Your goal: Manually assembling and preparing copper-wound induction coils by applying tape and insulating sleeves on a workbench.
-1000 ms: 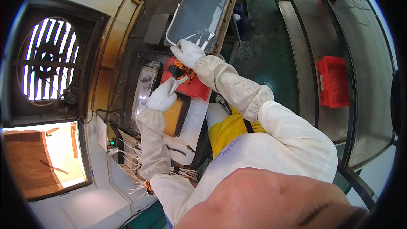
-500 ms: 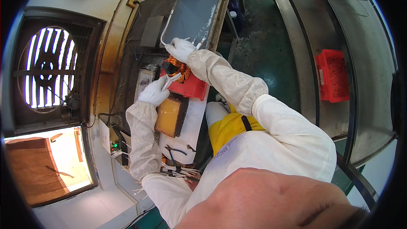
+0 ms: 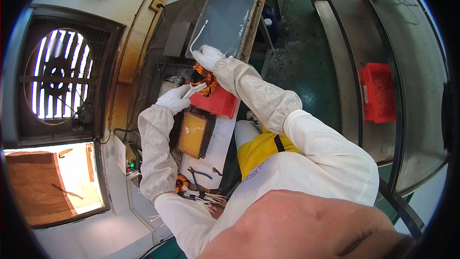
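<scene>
Head view, the only 1: your 2 gloved hands work over the bench. The copper toroid coil point(image 3: 205, 79) sits between them, over the far edge of the red tray point(image 3: 221, 101). Your right hand point(image 3: 209, 56) is just above the coil, on its far side; your left hand point(image 3: 173, 99) is beside it, down-left.

Key relation: the white lead wire point(image 3: 197, 34) runs from the right hand's fingers up and away across the grey glass panel point(image 3: 230, 21), long axis roughly along the panel, curving at the top. A 2nd short white lead point(image 3: 191, 89) runs from the coil toward your left hand, long axis approx left-right. The right hand looks marginally nearer the coil body; the left is on the lead end.

Fingers: right hand curled closed, pinching the long wire near where it leaves the coil. Left hand's fingers closed on the short lead tip, thumb side toward the coil. Neither hand loose.

Near you: amber-filled rectangular pot point(image 3: 193, 134) on the white board point(image 3: 221, 141), below the tray. Lower down, another small copper coil point(image 3: 181, 181) w/ cutters point(image 3: 197, 178) and a bundle of white leads. A 2nd red crate point(image 3: 378, 92) sits well apart on the metal bench to your right.
</scene>
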{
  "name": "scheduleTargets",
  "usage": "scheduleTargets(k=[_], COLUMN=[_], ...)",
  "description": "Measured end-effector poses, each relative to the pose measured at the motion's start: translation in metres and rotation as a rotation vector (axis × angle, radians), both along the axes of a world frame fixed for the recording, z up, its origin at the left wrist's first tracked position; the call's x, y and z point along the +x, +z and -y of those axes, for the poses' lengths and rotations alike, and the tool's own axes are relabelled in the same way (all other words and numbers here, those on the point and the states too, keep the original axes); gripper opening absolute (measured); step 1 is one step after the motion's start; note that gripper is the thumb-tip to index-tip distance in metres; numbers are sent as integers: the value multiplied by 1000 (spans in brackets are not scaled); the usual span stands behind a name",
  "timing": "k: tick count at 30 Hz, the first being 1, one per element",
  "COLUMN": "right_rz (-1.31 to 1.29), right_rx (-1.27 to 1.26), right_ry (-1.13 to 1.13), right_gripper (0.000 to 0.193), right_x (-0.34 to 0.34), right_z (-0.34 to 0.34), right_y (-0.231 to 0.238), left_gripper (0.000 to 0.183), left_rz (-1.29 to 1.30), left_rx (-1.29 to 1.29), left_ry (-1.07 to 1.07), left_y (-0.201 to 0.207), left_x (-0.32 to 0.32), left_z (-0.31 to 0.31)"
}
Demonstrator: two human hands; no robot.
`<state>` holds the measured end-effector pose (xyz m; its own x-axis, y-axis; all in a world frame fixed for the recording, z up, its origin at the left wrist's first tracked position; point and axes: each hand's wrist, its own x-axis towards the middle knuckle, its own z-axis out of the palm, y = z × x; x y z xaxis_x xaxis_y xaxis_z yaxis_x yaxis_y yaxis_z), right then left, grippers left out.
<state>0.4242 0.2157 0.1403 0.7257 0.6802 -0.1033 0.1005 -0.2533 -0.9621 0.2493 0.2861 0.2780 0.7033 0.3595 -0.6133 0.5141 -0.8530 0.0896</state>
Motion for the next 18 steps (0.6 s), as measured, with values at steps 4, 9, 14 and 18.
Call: scheduleTargets(k=[4, 9, 14, 18], right_rz=[-3, 7, 26, 119], right_rx=[0, -2, 35, 105], right_ry=[24, 35, 35, 60], right_gripper=[58, 59, 60, 57], right_x=[5, 8, -5, -27], right_z=[-2, -1, 13, 28], right_y=[-3, -1, 9, 15], left_gripper=[64, 62, 65, 66], left_rz=[-48, -49, 149, 331], left_rx=[-41, -64, -26, 7], left_ry=[76, 107, -4, 22], left_y=[5, 6, -18, -60], left_x=[7, 9, -18, -58], left_z=[0, -2, -7, 9])
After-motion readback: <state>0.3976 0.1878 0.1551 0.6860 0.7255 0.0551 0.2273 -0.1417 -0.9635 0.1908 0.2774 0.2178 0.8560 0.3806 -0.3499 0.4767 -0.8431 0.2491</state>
